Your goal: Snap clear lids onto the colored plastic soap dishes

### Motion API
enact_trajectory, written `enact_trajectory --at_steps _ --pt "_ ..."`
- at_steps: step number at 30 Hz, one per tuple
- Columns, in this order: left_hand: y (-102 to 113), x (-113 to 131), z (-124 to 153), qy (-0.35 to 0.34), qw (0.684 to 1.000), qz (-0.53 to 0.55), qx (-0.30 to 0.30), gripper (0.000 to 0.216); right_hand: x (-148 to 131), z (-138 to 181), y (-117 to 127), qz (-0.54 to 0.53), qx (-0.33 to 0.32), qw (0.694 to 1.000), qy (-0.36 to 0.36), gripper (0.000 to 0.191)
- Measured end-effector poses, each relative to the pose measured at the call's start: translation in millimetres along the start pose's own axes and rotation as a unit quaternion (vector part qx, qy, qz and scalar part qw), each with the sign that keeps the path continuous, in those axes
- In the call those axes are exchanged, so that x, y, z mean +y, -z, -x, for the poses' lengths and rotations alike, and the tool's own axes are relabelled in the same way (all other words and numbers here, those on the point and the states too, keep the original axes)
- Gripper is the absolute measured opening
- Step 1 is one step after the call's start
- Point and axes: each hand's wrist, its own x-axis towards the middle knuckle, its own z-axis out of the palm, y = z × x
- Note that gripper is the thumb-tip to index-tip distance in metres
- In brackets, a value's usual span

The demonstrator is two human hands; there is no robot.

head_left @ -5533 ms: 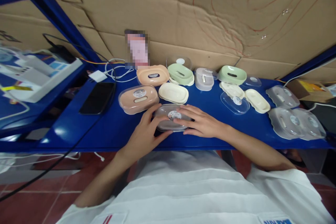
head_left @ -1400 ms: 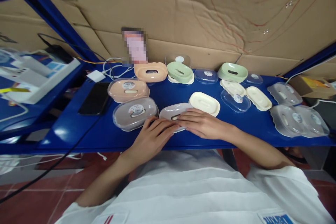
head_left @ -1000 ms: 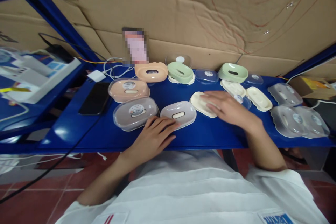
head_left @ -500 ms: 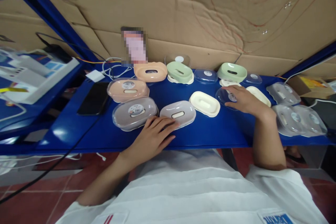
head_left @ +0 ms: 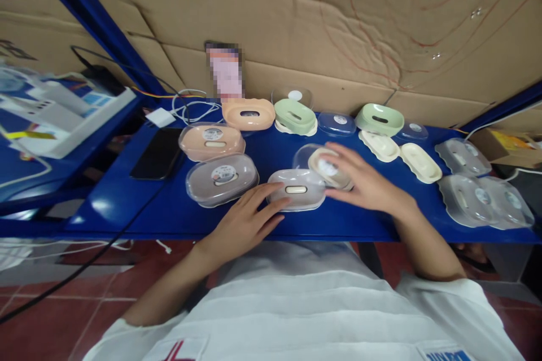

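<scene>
My left hand (head_left: 254, 208) is at the left end of a grey soap dish (head_left: 307, 197), index finger and thumb on either side of its rim. The dish sits at the front of the blue table, a cream piece showing through its slot. To the right of it my right hand (head_left: 359, 180) has its fingers curved around a clear lid (head_left: 302, 155) with a round label, tilted over the dish's back right side. A cream tray (head_left: 317, 162) shows through the lid. Left of my left hand stands a lidded grey soap dish (head_left: 207, 186).
Peach soap dishes (head_left: 212, 149) and green soap dishes (head_left: 381, 118) stand behind, with cream trays (head_left: 419, 163) at the right. Lidded grey soap dishes (head_left: 463, 197) fill the right end. A black phone (head_left: 156, 152) and a white charger (head_left: 160, 117) lie left, before a cardboard wall (head_left: 275, 11).
My right hand has brought the clear lid leftward, over the cream tray and beside the grey dish. The grey dish has shifted slightly right and turned straighter under my left hand.
</scene>
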Motion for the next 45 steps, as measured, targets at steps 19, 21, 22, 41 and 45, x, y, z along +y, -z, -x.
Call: enact_trajectory --at_steps 19,21,22,41,45 --pt "-2 -3 0 0.001 0.998 -0.037 0.059 0.035 -27 -13 -45 0.054 -0.04 0.984 0.165 0.059" --pt "-2 -3 2 -0.006 0.998 -0.035 0.057 0.033 -27 -13 -45 0.059 -0.037 0.981 0.183 0.055" --pt "-2 -3 3 -0.005 0.998 -0.032 0.055 0.032 -26 -13 -45 0.058 -0.037 0.981 0.184 0.055" --pt "-1 -4 2 0.028 0.997 -0.009 0.066 0.027 -19 -17 -56 -0.021 -0.034 0.988 0.146 0.078" --pt "-1 -3 2 0.034 0.997 -0.008 0.07 0.028 -20 -16 -56 -0.021 -0.039 0.991 0.128 0.071"
